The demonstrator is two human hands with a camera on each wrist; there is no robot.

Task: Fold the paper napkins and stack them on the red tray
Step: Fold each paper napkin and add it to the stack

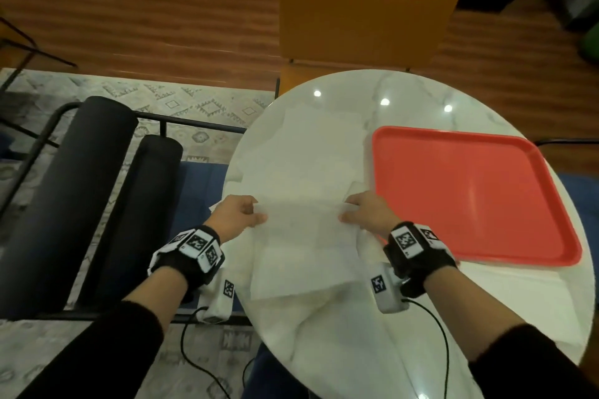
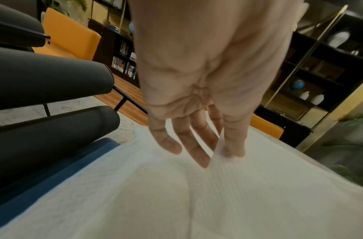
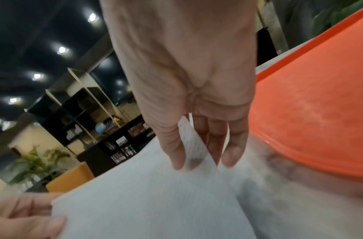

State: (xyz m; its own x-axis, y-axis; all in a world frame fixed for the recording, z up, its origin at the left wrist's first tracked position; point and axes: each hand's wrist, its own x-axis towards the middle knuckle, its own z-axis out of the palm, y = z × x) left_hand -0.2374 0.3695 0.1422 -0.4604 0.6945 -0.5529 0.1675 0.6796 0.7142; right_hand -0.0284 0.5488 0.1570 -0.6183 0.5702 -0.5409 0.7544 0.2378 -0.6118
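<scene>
A white paper napkin [image 1: 301, 236] is lifted a little off the round marble table [image 1: 405, 97], held by its two far corners. My left hand [image 1: 241, 215] pinches the left corner between thumb and fingers [image 2: 231, 145]. My right hand [image 1: 364, 212] pinches the right corner, thumb [image 3: 172, 145] over the paper [image 3: 148, 198]. Several more white napkins [image 1: 304, 149] lie spread flat beyond and under the held one. The red tray [image 1: 466, 191] sits on the right of the table with nothing on it, just right of my right hand.
A yellow chair [image 1: 366, 13] stands at the table's far side. A dark padded chair [image 1: 94, 191] stands close on the left. Cables [image 1: 437, 327] from the wrist cameras hang over the table's near edge. Bookshelves [image 2: 311, 77] fill the background.
</scene>
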